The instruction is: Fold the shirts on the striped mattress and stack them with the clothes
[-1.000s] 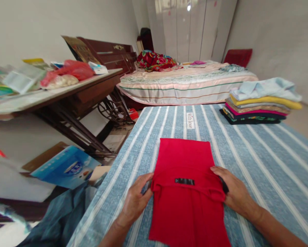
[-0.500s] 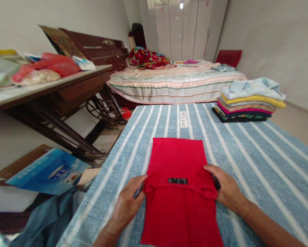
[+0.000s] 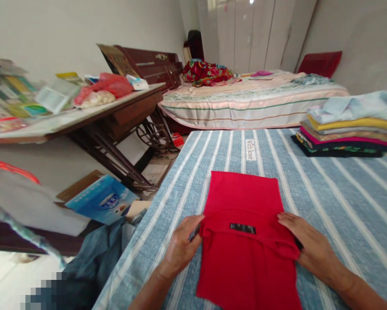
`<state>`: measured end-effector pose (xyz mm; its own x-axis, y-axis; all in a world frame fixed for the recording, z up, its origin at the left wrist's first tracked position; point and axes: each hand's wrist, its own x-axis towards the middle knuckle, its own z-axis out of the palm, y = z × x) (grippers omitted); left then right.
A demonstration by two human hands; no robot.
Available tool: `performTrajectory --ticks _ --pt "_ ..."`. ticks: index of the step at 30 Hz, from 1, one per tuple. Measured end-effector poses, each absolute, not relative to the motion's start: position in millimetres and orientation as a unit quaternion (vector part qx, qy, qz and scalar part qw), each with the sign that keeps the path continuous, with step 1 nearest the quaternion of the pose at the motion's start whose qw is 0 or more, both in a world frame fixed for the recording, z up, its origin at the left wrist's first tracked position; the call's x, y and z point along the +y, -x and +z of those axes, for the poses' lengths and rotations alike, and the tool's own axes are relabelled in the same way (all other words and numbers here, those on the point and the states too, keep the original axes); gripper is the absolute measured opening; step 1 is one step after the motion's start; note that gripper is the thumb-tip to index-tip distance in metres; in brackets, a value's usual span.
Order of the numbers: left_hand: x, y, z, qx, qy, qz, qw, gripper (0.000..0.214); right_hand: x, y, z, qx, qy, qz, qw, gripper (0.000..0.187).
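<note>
A red garment (image 3: 245, 241) lies partly folded on the blue striped bed cover (image 3: 342, 206), its collar with a black label facing up. My left hand (image 3: 182, 247) pinches the garment's left edge at the collar fold. On the other side, my right hand (image 3: 310, 245) grips the right edge of the same fold, thumb on top of the cloth. Both hands rest low on the cover, one on each side of the garment.
A stack of folded clothes (image 3: 348, 129) sits at the far right of the cover. A second bed (image 3: 251, 103) stands behind. To the left are a cluttered wooden sewing table (image 3: 83, 120), a blue box (image 3: 99, 204) and blue cloth on the floor.
The view swung left and then back right. Both hands stay on the garment's collar fold; the garment has hardly shifted on the cover.
</note>
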<state>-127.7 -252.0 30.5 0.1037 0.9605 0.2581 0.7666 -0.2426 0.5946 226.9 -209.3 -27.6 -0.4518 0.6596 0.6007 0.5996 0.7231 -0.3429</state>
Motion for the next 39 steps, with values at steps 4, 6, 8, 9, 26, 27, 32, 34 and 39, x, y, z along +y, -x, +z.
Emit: performTrajectory --ticks 4,6,8,9,26,27,32,34,39 --pt "-250 126 34 0.577 -0.743 0.304 0.15 0.033 -209 -228 -29 -0.859 0.337 0.041 0.383 0.038" --pt "-248 126 38 0.553 -0.766 0.296 0.14 0.035 -209 -226 -28 -0.859 0.327 0.042 0.392 0.034" --pt "-245 126 46 0.53 -0.792 0.275 0.131 0.033 -208 -224 -24 -0.852 0.323 0.048 0.41 0.032" --pt "-243 126 51 0.52 -0.802 0.263 0.129 0.031 -207 -222 -21 -0.846 0.32 0.054 0.423 0.03" --pt "43 86 132 0.631 -0.547 0.411 0.366 0.009 79 -179 123 -0.661 0.631 0.226 0.337 0.023" --pt "59 84 124 0.636 -0.541 0.425 0.349 0.014 88 -176 113 -0.643 0.661 0.194 0.335 0.024" --pt "89 90 69 0.666 -0.533 0.453 0.259 0.029 80 -160 54 -0.65 0.693 0.11 0.293 0.024" --pt "86 96 51 0.68 -0.538 0.441 0.232 0.025 69 -153 39 -0.673 0.678 0.1 0.279 0.024" --pt "77 102 28 0.717 -0.547 0.389 0.187 0.02 70 -140 24 -0.687 0.678 0.071 0.252 0.032"
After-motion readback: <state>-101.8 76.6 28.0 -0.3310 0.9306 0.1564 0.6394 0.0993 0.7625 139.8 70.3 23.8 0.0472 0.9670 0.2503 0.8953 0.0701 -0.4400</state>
